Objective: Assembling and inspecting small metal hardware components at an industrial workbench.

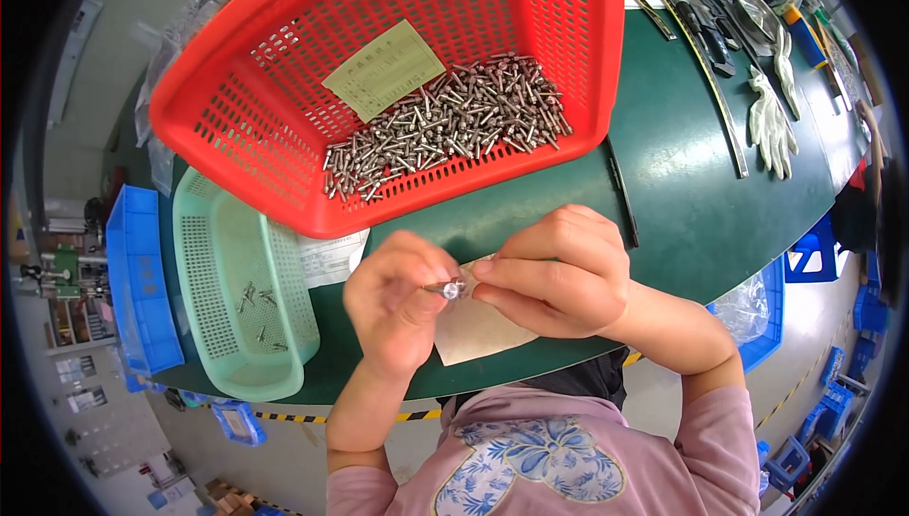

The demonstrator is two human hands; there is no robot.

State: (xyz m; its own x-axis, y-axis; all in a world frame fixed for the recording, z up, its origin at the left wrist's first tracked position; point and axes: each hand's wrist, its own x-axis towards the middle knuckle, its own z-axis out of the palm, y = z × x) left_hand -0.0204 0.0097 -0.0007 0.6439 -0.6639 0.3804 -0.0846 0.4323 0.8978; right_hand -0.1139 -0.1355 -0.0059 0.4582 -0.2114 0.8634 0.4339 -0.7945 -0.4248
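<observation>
My left hand (396, 303) is closed, pinching a small shiny metal part (453, 289) between thumb and forefinger; it looks like a headed pin. Close against its other side, my right hand (563, 279) has its thumb and fingertips pressed together. Whatever those fingertips hold is too small to make out. Below both hands, at the table's near edge, is a beige sheet (478, 334). Just beyond them, a large red perforated basket (312, 218) stands tilted, with a heap of similar metal pins (454, 123) and a yellowish label card (384, 71) inside.
A pale green basket (301, 327) with several loose pins stands left, beside a blue bin (142, 279). A printed sheet (331, 258) lies partly under the red basket. On the green table (677, 204) are a dark thin rod (620, 189), a steel ruler (715, 90) and white gloves (772, 128).
</observation>
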